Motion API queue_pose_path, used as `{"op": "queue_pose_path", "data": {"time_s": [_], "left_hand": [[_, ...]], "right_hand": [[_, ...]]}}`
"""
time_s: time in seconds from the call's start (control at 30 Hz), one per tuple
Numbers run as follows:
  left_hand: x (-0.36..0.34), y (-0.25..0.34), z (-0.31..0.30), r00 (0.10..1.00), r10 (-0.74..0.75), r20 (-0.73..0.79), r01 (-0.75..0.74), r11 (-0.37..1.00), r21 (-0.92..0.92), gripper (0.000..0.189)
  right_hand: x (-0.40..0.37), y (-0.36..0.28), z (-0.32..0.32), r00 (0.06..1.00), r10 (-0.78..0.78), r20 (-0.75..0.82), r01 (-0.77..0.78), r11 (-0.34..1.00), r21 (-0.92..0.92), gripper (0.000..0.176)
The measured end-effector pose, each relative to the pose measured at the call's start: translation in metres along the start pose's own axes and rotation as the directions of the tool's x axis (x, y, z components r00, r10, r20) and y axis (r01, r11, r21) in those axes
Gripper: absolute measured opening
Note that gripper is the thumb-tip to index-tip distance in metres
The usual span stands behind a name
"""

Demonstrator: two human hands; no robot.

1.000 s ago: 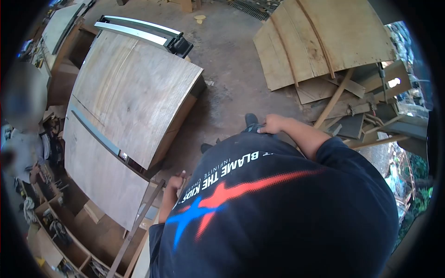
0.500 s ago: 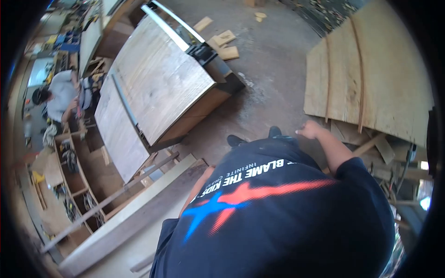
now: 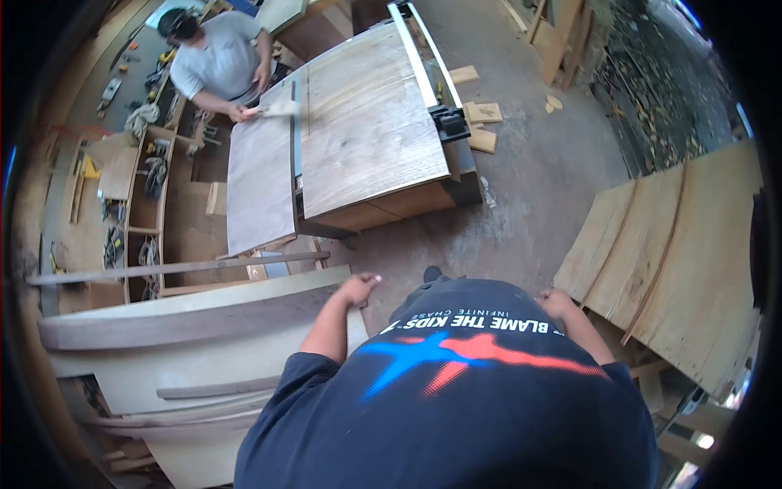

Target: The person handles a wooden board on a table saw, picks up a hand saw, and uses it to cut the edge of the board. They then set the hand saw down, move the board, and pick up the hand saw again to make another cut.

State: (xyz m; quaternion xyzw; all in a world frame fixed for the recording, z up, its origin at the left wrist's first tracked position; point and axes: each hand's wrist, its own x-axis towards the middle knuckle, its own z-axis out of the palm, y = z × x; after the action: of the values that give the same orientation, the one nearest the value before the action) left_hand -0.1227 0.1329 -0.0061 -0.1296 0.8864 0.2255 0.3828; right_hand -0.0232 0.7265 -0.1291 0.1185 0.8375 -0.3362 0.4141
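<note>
My left hand (image 3: pixel 358 288) hangs low beside my dark shirt, its fingers loosely curled, and I see nothing in it. It is nearest to the end of the long pale boards (image 3: pixel 195 306) stacked on my left. On the other side my right hand (image 3: pixel 557 304) is also curled, with no object showing in it; part of it is behind the wrist and shirt. Close to that hand lies the edge of a large plywood panel (image 3: pixel 627 244) with two thin strips across it. Neither hand visibly grips the wood.
Ahead stands a table saw with a broad wooden top (image 3: pixel 366 122) and a metal rail (image 3: pixel 414 57). Across it a co-worker (image 3: pixel 220 61) holds a pale brush-like tool (image 3: pixel 281 108) over the surface. Tool compartments (image 3: pixel 151 196) are at left; wood offcuts (image 3: pixel 484 112) lie on the floor.
My view has turned, and the saw table now appears more central. My left hand has come into view. My right hand has drawn back near my side. The co-worker's tool now reaches over the table.
</note>
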Motion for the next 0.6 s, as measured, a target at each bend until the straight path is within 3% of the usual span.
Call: {"op": "queue_pose_path", "data": {"time_s": [0.1, 0.13, 0.17, 0.23, 0.27, 0.37, 0.5, 0.6], "left_hand": [[-0.013, 0.022, -0.075, 0.991, 0.007, -0.13, -0.018, 0.996, -0.082, 0.048], [0.001, 0.002, -0.096, 0.958, 0.134, -0.252, -0.152, 0.987, -0.052, 0.042], [-0.002, 0.002, -0.123, 0.941, 0.133, -0.312, -0.147, 0.989, -0.023, 0.04], [-0.007, 0.01, -0.176, 0.929, 0.042, -0.368, -0.099, 0.986, -0.136, 0.034], [0.004, 0.001, -0.201, 0.908, 0.086, -0.41, -0.146, 0.982, -0.117, 0.033], [0.036, -0.004, -0.261, 0.758, 0.233, -0.609, -0.286, 0.958, 0.011, 0.029], [0.09, 0.019, -0.325, 0.664, 0.287, -0.69, -0.154, 0.956, 0.25, 0.034], [0.104, 0.06, -0.363, 0.695, 0.279, -0.663, -0.004, 0.923, 0.384, 0.043]], "right_hand": [[0.0, 0.029, -0.001, 0.999, 0.042, -0.016, -0.041, 0.996, 0.077, 0.069], [0.007, 0.043, 0.005, 0.998, 0.06, -0.016, -0.058, 0.989, 0.135, 0.069], [0.011, 0.05, 0.005, 0.997, 0.081, -0.015, -0.076, 0.978, 0.195, 0.069], [-0.013, 0.026, -0.008, 0.991, 0.128, -0.045, -0.116, 0.972, 0.207, 0.066], [-0.015, 0.025, -0.009, 0.991, 0.129, -0.042, -0.118, 0.974, 0.194, 0.065], [-0.022, 0.018, -0.008, 0.991, 0.127, -0.038, -0.117, 0.974, 0.195, 0.063], [-0.027, -0.004, 0.003, 0.978, 0.198, -0.061, -0.18, 0.957, 0.226, 0.061], [-0.04, -0.035, 0.0, 0.967, 0.228, -0.112, -0.199, 0.954, 0.222, 0.059]]}}
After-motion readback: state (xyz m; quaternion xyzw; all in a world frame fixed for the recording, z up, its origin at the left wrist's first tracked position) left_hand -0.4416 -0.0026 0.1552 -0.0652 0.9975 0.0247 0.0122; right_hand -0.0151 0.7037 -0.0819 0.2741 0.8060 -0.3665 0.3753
